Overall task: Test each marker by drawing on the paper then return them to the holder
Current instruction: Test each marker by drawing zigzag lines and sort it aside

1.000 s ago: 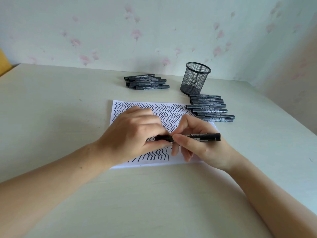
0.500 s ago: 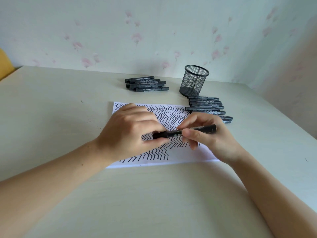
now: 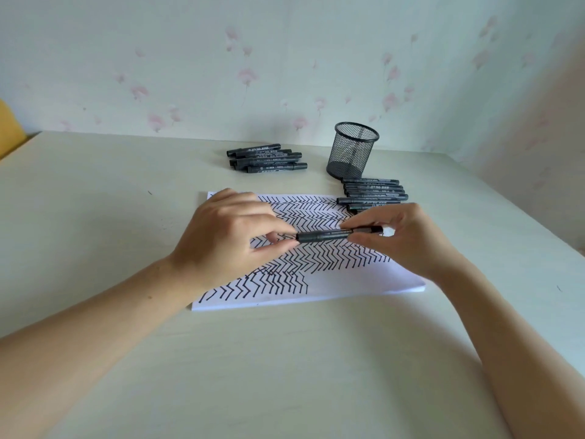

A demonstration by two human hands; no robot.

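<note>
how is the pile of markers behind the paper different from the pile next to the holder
The pile behind the paper is smaller and lies left of the holder, apart from the paper. The pile beside the holder has more markers and reaches the paper's far corner. Both hold black markers lying flat, side by side.

From my head, one wide view looks forward and down, close over the worktop [image 3: 95,217], toward its far edge.

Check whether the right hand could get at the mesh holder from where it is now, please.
Probably yes. The mesh holder stands upright with its mouth open, beyond the right hand. Only a row of markers lies flat between them. The hand's grip is still occupied by the held marker.
</note>
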